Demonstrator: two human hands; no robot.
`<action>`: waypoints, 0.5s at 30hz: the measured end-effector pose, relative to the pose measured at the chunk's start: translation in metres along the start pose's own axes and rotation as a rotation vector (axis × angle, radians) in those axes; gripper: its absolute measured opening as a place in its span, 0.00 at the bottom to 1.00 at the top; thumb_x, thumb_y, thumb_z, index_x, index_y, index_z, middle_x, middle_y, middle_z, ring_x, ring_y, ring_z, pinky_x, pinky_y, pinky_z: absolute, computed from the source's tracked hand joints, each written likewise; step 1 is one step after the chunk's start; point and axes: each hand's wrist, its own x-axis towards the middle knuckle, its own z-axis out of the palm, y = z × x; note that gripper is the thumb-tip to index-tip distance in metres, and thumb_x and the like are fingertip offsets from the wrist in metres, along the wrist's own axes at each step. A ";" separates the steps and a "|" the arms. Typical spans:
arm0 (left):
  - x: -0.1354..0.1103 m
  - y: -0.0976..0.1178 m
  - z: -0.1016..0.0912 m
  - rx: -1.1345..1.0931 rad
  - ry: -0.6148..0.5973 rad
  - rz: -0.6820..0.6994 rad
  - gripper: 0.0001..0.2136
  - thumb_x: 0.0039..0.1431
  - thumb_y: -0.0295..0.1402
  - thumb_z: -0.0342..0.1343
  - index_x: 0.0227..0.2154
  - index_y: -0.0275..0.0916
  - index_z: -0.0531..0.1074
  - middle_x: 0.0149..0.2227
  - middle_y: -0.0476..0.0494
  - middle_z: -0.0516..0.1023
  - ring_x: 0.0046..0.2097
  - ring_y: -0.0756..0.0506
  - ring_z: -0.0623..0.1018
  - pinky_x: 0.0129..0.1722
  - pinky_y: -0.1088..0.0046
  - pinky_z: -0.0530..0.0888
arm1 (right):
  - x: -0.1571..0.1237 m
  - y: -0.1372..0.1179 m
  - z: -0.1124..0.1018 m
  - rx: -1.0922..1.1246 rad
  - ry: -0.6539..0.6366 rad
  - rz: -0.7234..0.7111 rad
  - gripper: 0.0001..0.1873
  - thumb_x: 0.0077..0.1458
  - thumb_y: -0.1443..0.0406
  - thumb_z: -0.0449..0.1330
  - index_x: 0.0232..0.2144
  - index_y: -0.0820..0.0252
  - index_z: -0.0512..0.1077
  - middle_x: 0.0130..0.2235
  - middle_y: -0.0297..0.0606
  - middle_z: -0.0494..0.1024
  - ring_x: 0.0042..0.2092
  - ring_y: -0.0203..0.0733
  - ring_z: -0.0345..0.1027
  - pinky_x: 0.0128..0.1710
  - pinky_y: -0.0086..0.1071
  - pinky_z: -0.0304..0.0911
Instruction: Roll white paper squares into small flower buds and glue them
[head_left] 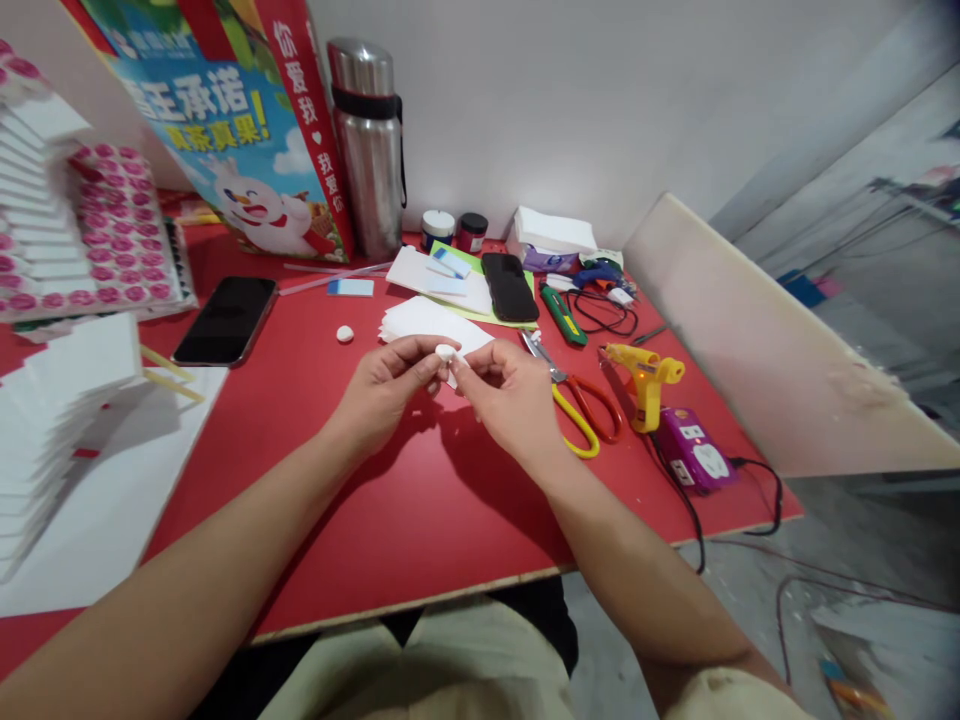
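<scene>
A small white rounded piece (445, 353) is pinched between the fingertips of both hands, above the red table. My left hand (386, 388) grips it from the left, thumb against forefinger. From the right, my right hand (514, 395) has its thumb and fingers closed at the same piece; whether a bit of white paper is also between them I cannot tell. Just behind my hands lie white paper sheets (429, 318). Another small white round piece (344, 334) rests on the table to the left. Scissors (583, 402) with red and yellow handles lie beside my right hand.
A yellow glue gun (645, 378) stands near a purple power socket (694, 450) with cords at the right. Phones (226, 320), a green cutter (562, 315) and a steel flask (370, 150) are around. White stepped structures (67, 420) occupy the left. A pale panel (787, 360) borders the right.
</scene>
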 end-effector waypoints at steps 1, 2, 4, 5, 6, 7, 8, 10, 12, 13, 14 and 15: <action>-0.001 -0.001 0.001 -0.010 0.008 0.006 0.11 0.59 0.38 0.67 0.43 0.41 0.83 0.33 0.47 0.78 0.32 0.52 0.72 0.35 0.76 0.71 | -0.001 0.000 0.001 -0.028 0.023 -0.038 0.11 0.60 0.59 0.64 0.28 0.58 0.72 0.27 0.35 0.80 0.26 0.35 0.71 0.26 0.28 0.62; -0.001 -0.003 0.003 -0.019 0.018 0.014 0.11 0.60 0.38 0.67 0.43 0.41 0.83 0.32 0.47 0.78 0.32 0.52 0.72 0.35 0.76 0.71 | -0.002 -0.001 0.003 -0.056 0.048 -0.076 0.11 0.60 0.60 0.64 0.27 0.58 0.72 0.26 0.34 0.80 0.26 0.35 0.71 0.26 0.29 0.63; -0.002 -0.006 0.007 -0.029 0.048 0.041 0.11 0.60 0.38 0.67 0.43 0.41 0.83 0.33 0.48 0.78 0.32 0.52 0.72 0.35 0.76 0.71 | -0.004 -0.003 0.005 -0.099 0.098 -0.148 0.10 0.60 0.61 0.63 0.27 0.57 0.71 0.25 0.33 0.79 0.25 0.34 0.70 0.27 0.29 0.63; -0.003 -0.007 0.009 -0.030 0.066 0.057 0.11 0.60 0.38 0.67 0.43 0.41 0.83 0.33 0.47 0.78 0.32 0.52 0.72 0.36 0.76 0.71 | -0.005 -0.005 0.006 -0.116 0.120 -0.182 0.10 0.61 0.61 0.62 0.28 0.57 0.71 0.25 0.32 0.78 0.24 0.34 0.69 0.28 0.29 0.63; -0.003 -0.009 0.011 -0.029 0.084 0.071 0.11 0.59 0.38 0.67 0.43 0.41 0.83 0.34 0.47 0.79 0.32 0.52 0.73 0.36 0.76 0.72 | -0.005 -0.006 0.006 -0.134 0.139 -0.214 0.10 0.61 0.62 0.62 0.28 0.57 0.70 0.24 0.32 0.78 0.24 0.34 0.69 0.28 0.29 0.64; -0.003 -0.010 0.012 -0.023 0.103 0.082 0.11 0.59 0.38 0.67 0.43 0.41 0.83 0.34 0.47 0.79 0.32 0.52 0.73 0.36 0.76 0.72 | -0.006 -0.006 0.007 -0.159 0.151 -0.245 0.10 0.62 0.62 0.61 0.28 0.57 0.70 0.24 0.31 0.78 0.24 0.34 0.69 0.28 0.29 0.63; -0.003 -0.011 0.014 -0.013 0.122 0.092 0.11 0.60 0.38 0.67 0.43 0.41 0.83 0.35 0.47 0.80 0.33 0.51 0.73 0.36 0.75 0.72 | -0.006 -0.006 0.007 -0.193 0.158 -0.276 0.09 0.62 0.63 0.61 0.29 0.57 0.70 0.24 0.31 0.78 0.24 0.34 0.68 0.28 0.29 0.63; -0.004 -0.012 0.016 0.021 0.161 0.106 0.11 0.60 0.38 0.67 0.44 0.42 0.83 0.36 0.46 0.81 0.34 0.51 0.75 0.37 0.75 0.73 | -0.006 -0.004 0.008 -0.283 0.162 -0.345 0.09 0.63 0.64 0.59 0.29 0.57 0.71 0.25 0.32 0.78 0.24 0.34 0.69 0.28 0.29 0.63; -0.005 -0.012 0.017 0.061 0.198 0.120 0.11 0.60 0.38 0.67 0.45 0.42 0.83 0.37 0.46 0.82 0.35 0.50 0.77 0.38 0.73 0.75 | -0.007 0.000 0.008 -0.368 0.163 -0.409 0.08 0.64 0.65 0.58 0.31 0.58 0.71 0.27 0.34 0.79 0.25 0.35 0.70 0.29 0.30 0.63; -0.006 -0.011 0.017 0.084 0.210 0.131 0.12 0.60 0.38 0.66 0.45 0.42 0.84 0.38 0.45 0.83 0.36 0.49 0.77 0.39 0.72 0.76 | -0.007 0.002 0.008 -0.406 0.163 -0.430 0.08 0.64 0.65 0.58 0.31 0.58 0.71 0.28 0.35 0.79 0.26 0.35 0.70 0.30 0.30 0.63; -0.006 -0.011 0.017 0.109 0.212 0.146 0.12 0.60 0.37 0.67 0.45 0.43 0.84 0.39 0.45 0.83 0.37 0.48 0.78 0.40 0.72 0.76 | -0.006 0.004 0.008 -0.437 0.164 -0.441 0.08 0.65 0.65 0.57 0.31 0.58 0.71 0.28 0.36 0.79 0.27 0.36 0.70 0.30 0.31 0.63; -0.007 -0.010 0.017 0.136 0.209 0.167 0.11 0.59 0.37 0.67 0.45 0.43 0.84 0.40 0.44 0.83 0.38 0.48 0.79 0.41 0.71 0.77 | -0.006 0.005 0.007 -0.461 0.164 -0.444 0.09 0.65 0.65 0.57 0.31 0.58 0.71 0.29 0.36 0.80 0.27 0.36 0.71 0.30 0.31 0.63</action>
